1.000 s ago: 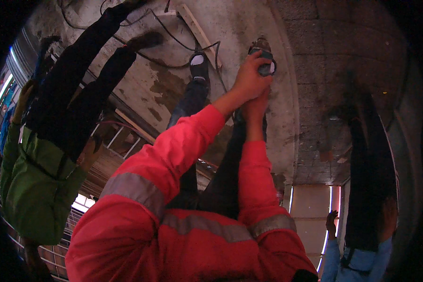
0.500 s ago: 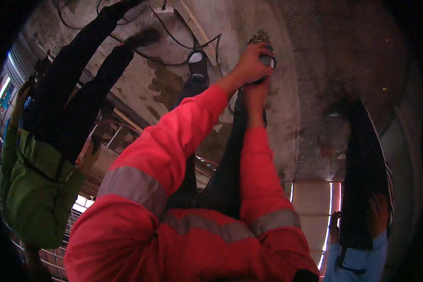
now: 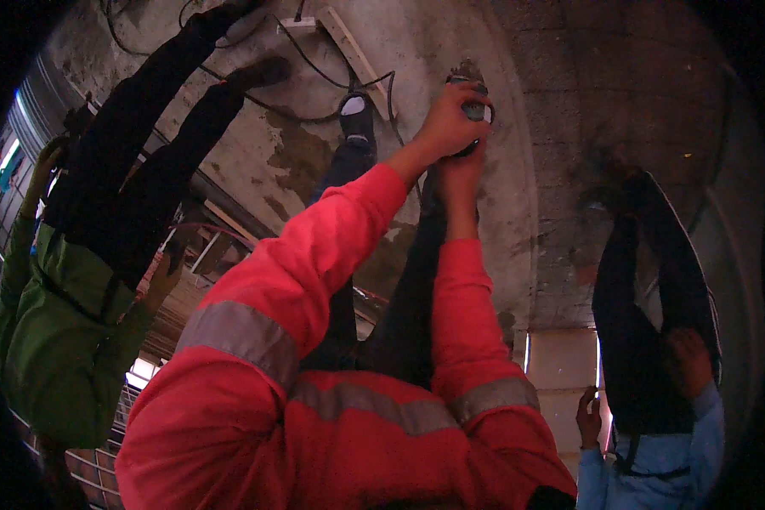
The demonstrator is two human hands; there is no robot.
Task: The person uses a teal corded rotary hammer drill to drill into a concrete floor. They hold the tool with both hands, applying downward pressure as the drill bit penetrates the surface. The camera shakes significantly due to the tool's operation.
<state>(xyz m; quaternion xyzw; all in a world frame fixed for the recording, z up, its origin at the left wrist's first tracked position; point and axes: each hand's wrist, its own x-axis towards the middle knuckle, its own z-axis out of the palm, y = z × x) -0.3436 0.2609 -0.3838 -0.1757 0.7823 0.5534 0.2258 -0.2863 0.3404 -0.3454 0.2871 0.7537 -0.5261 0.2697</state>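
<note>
The left hand (image 3: 447,121) curls closed around a dark handheld tool (image 3: 477,110) over the concrete floor (image 3: 508,200); the right hand (image 3: 461,178) sits at its near end, fingers hidden, grip impossible to tell.

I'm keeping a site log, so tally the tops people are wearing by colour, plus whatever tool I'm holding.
Red top: 1, with grey bands
Green top: 1
Light blue top: 1
Held tool: 1, partly covered by your hands
Total: 4
</note>
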